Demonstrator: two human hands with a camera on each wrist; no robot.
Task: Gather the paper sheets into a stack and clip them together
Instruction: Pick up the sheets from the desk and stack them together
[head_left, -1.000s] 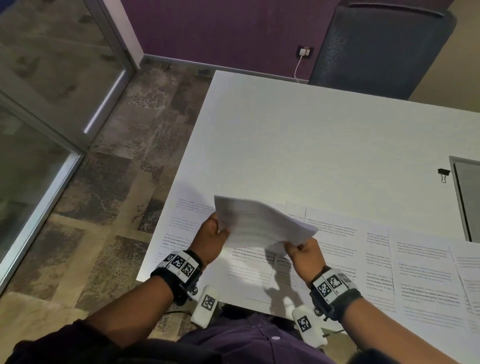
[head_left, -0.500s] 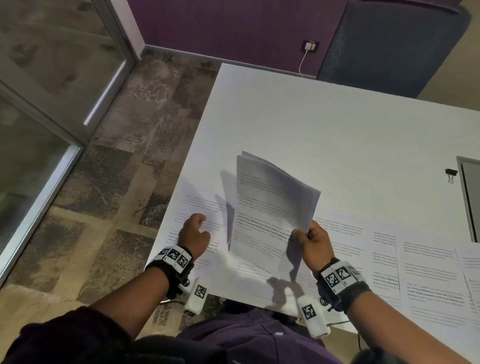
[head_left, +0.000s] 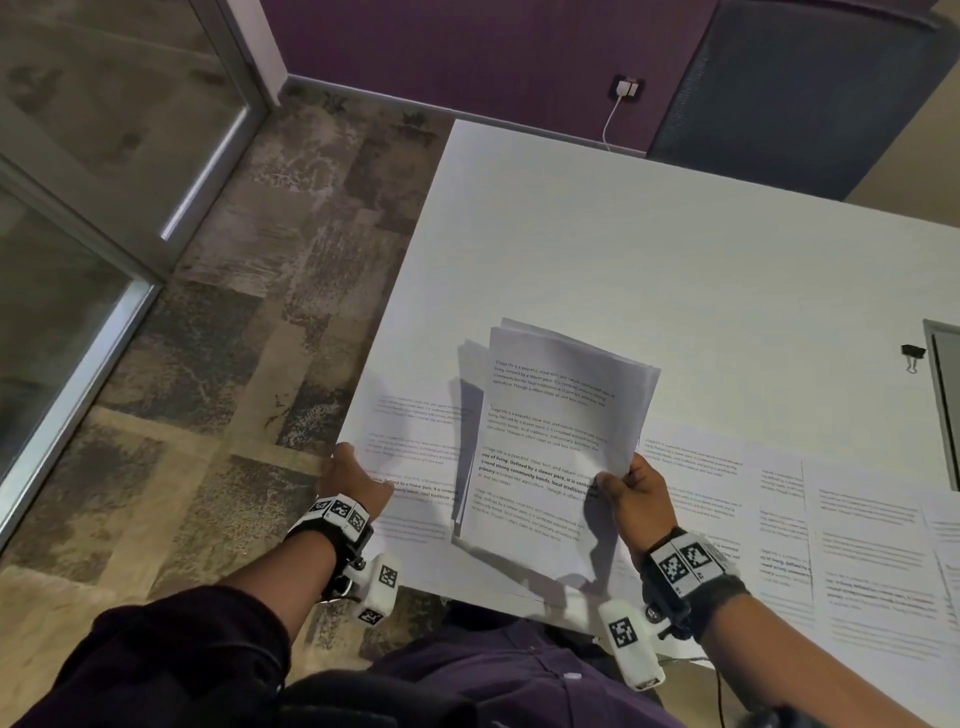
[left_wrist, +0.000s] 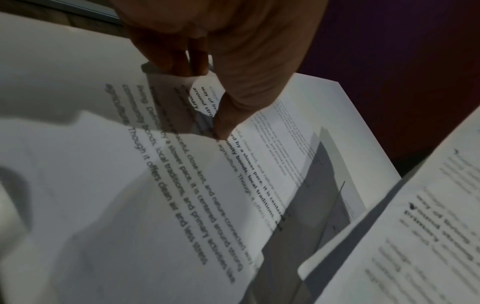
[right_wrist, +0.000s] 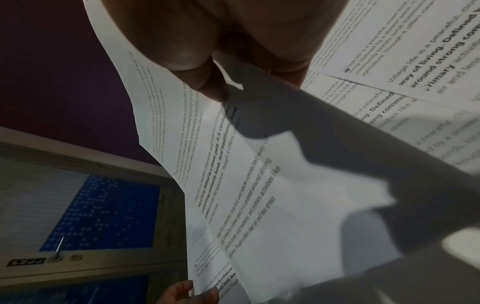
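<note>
While right hand (head_left: 636, 499) pinched the gathered stack of white printed sheets (head_left: 558, 447), left hand (head_left: 353, 480) pinched the loose printed sheet (head_left: 410, 452) at nine o'clock. Gathering step; next likely lift it onto stack.

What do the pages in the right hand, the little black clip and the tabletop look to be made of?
Held stack: thin matte printer paper; it bends and shows printed text.
Binder clip: likely black metal with wire handles; too small to be sure.
Table: smooth matte white, possibly laminate.
</note>
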